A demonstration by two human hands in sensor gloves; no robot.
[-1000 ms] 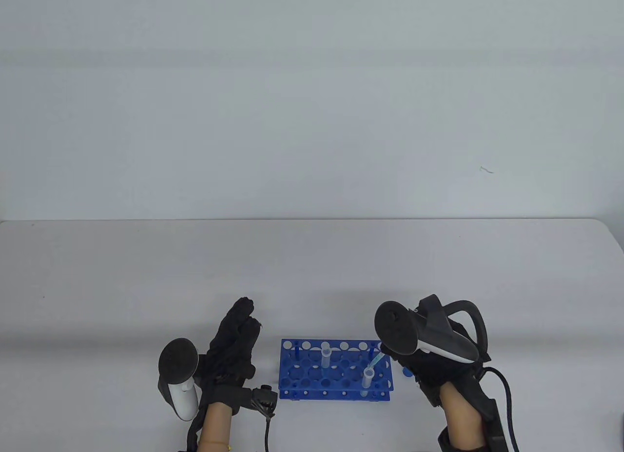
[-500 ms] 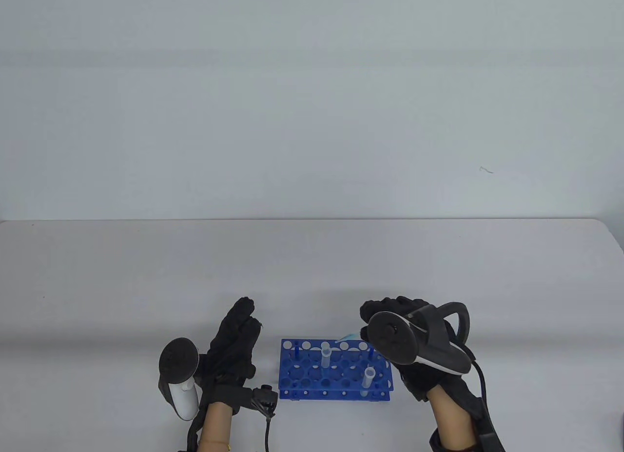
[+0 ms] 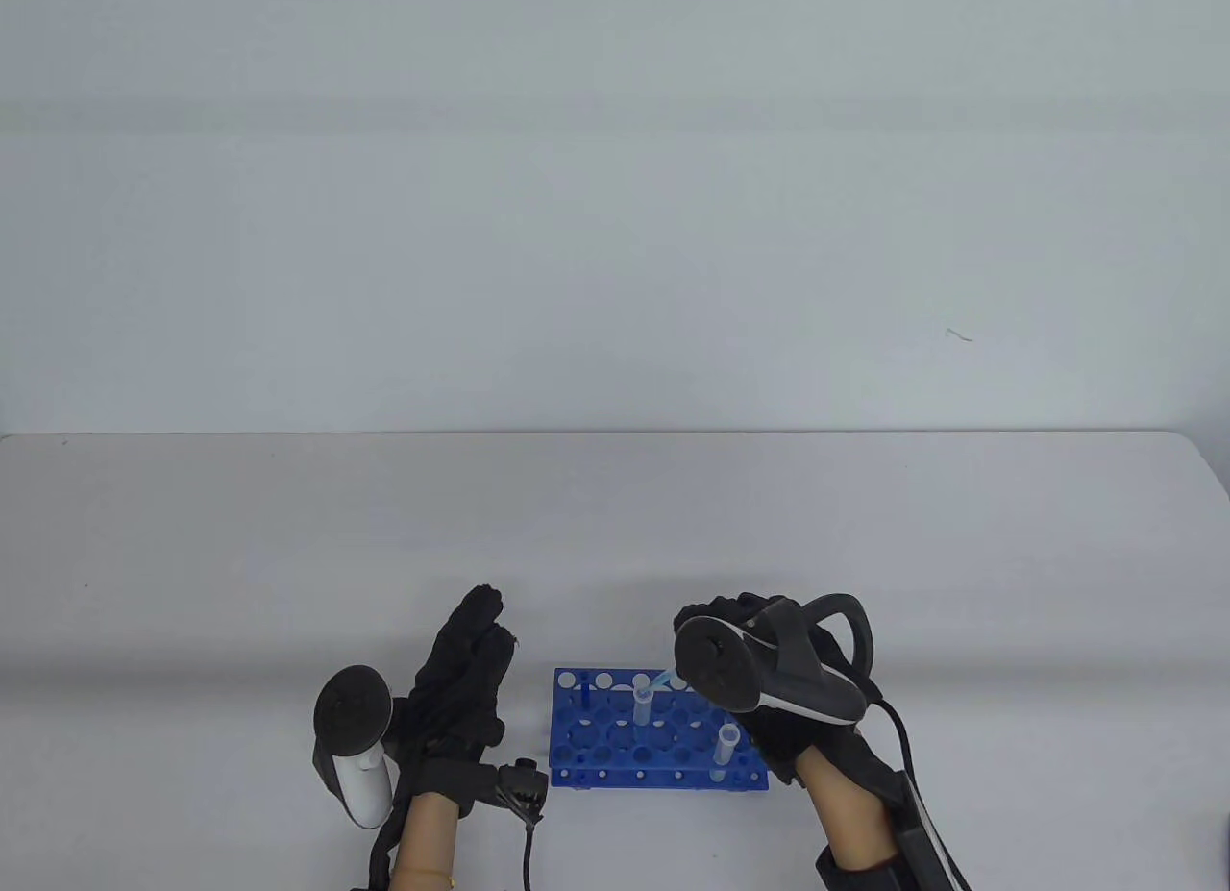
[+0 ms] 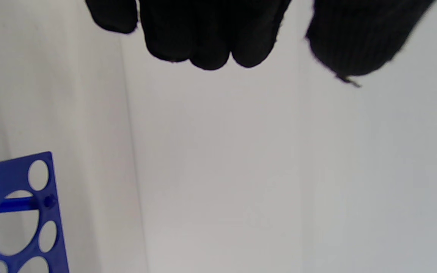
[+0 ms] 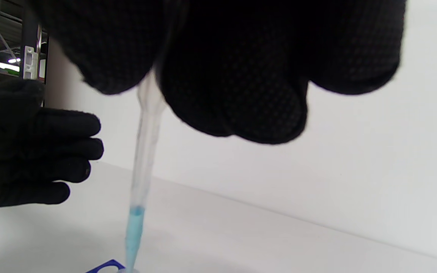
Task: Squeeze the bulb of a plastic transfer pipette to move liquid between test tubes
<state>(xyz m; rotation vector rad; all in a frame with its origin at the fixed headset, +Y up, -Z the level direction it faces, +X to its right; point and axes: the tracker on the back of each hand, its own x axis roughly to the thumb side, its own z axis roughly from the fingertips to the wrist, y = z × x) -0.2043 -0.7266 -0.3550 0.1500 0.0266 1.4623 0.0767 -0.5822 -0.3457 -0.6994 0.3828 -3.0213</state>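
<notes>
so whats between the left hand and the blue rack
Nothing: in the table view a bare strip of white table separates the left hand from the blue rack. The left wrist view shows the same gap.

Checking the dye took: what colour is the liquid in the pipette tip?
Light blue, in the lower stem of the pipette; clearest in the right wrist view.

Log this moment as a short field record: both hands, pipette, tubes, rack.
right hand: grips pipette from above
pipette: blue liquid in lower stem, tip at mouth of middle tube
front-right tube: upright in rack, untouched
rack: blue, on table between the hands
left hand: holds nothing, fingers extended, left of rack
bulb: hidden by fingers
</notes>
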